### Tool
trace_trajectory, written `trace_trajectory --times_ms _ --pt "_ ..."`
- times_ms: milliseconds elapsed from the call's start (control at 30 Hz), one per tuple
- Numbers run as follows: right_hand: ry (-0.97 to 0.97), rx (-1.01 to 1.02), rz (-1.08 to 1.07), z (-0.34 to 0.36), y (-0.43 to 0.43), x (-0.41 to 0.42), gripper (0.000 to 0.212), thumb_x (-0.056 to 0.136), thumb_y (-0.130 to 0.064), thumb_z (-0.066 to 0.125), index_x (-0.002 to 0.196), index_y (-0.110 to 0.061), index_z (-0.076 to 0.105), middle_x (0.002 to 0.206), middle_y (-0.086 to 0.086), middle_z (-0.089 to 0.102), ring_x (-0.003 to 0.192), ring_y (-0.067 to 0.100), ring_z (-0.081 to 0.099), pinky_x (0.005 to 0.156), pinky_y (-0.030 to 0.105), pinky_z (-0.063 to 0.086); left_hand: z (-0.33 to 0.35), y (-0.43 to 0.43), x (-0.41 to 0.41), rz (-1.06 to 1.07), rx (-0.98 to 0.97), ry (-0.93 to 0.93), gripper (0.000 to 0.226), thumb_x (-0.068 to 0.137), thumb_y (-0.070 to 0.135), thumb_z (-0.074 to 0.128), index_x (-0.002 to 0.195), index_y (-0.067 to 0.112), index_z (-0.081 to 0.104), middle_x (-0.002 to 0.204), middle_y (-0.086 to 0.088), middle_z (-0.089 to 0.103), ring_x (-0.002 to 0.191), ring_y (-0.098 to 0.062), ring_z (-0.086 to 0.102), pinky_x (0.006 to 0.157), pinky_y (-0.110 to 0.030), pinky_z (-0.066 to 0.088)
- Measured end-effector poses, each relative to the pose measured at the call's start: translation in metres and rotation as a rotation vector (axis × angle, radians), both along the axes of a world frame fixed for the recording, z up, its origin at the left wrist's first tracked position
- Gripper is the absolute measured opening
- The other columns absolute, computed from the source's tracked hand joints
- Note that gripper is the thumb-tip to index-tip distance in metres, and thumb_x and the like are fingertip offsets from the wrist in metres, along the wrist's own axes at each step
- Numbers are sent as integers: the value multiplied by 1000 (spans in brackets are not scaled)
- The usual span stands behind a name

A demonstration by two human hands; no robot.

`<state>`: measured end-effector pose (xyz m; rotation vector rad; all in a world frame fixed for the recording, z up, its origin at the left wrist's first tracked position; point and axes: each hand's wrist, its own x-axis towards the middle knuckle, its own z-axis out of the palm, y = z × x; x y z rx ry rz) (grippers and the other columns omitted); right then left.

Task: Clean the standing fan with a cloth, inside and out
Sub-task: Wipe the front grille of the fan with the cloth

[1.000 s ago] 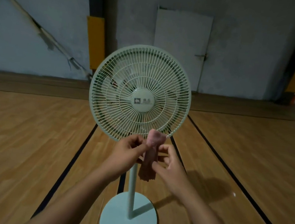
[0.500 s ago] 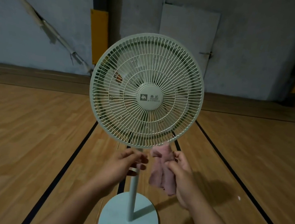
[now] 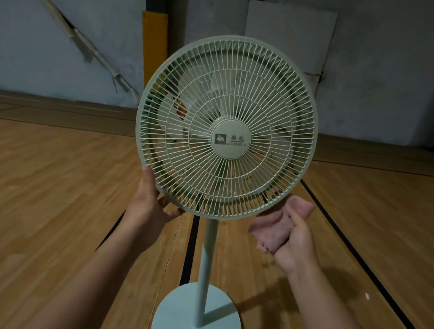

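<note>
Pretty much at the starting line here, I'd say. The standing fan [image 3: 227, 127] is sitting upright on its round base [image 3: 197, 321] on the wooden floor [image 3: 44, 198], and the front grille [image 3: 270, 111] is on, so the blades behind it aren't reachable yet. Through the wires I'm seeing specks and brownish patches, though I can't tell if that's grime or just the floor showing through.

The left hand [image 3: 149, 205] is gripping the lower left rim of the cage, thumb up along the edge and fingers curling underneath. The right hand [image 3: 296, 241] is pinching a bunched-up pink cloth [image 3: 276, 225] just beside the lower right rim; I can't tell whether the cloth is actually touching the grille yet. The two hands are well apart, one on each side of the pole [image 3: 206, 271].

So my guess: no wiping is happening yet, and the outside, the inside, the pole and the base are all left to do. The grille probably needs to come off for the inside.

Room-wise, it's looking like a dim gym: plank floor with black lines [image 3: 190, 242], grey wall [image 3: 64, 25], a pale door [image 3: 290, 37], and yellow padding on a post [image 3: 153, 49].
</note>
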<state>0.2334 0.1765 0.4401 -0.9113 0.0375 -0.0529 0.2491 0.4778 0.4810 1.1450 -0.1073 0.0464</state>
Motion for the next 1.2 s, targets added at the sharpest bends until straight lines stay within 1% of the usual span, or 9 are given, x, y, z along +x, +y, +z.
trace_trajectory --times_ms 100,167,300,433,567,767,900,1000,1200 --pt "-142 86 48 7 2 7 55 101 -61 59 138 -21 64 135 12 71 119 31 72 85 48 60 2 -3 7 -24 -13 -53 67 97 68 54 151 30 50 140 -3 73 124 -30 74 86 -49 66" --pt "-166 69 41 12 5 8 57 102 -53 59 146 -16 56 140 12 68 127 29 68 91 46 62 -1 -3 12 -35 -43 -47 64 97 57 61 151 25 50 136 -5 75 120 -31 76 84 -49 66" --pt "-100 41 -31 13 10 8 55 95 -30 69 142 -4 58 135 21 69 110 31 75 70 41 64 -7 1 18 -71 -55 -45 63 96 51 65 151 23 49 134 -8 76 119 -33 76 84 -49 66" --pt "-151 -13 -53 14 12 5 15 98 -17 66 110 -15 74 112 16 75 88 29 75 62 40 58 -10 7 16 -100 -61 -56 63 98 50 62 152 20 49 139 -13 73 123 -38 73 87 -52 66" --pt "-147 -12 -5 18 15 -1 7 97 -20 64 100 -14 65 97 16 67 72 27 53 56 35 38 -7 8 10 -122 -80 -72 63 98 46 62 153 17 48 141 -14 72 124 -39 73 90 -56 65" --pt "-159 -12 -7 22 16 -21 20 98 -17 62 116 -10 59 107 23 62 66 30 62 47 34 44 -7 11 -8 -129 -89 -83 59 98 46 62 149 21 50 141 -14 71 123 -38 74 86 -52 66" --pt "-205 38 -51 26 16 -37 23 97 -10 63 118 -10 70 119 16 76 98 30 78 67 44 63 -5 15 -27 -148 -89 -91 52 101 45 60 147 23 51 140 -13 72 123 -39 73 87 -53 65" --pt "-217 -2 -39 30 16 -53 17 94 -14 66 105 -15 78 110 15 78 88 31 78 59 41 59 0 16 -44 -168 -86 -94 56 100 45 60 150 22 48 141 -13 72 125 -38 72 88 -54 65" --pt "-122 -42 -77 36 8 -85 43 94 -16 67 135 -3 58 125 28 67 88 36 71 46 35 51 9 12 -81 -185 -64 -74 59 102 41 57 154 17 44 142 -16 70 125 -40 72 90 -57 65"
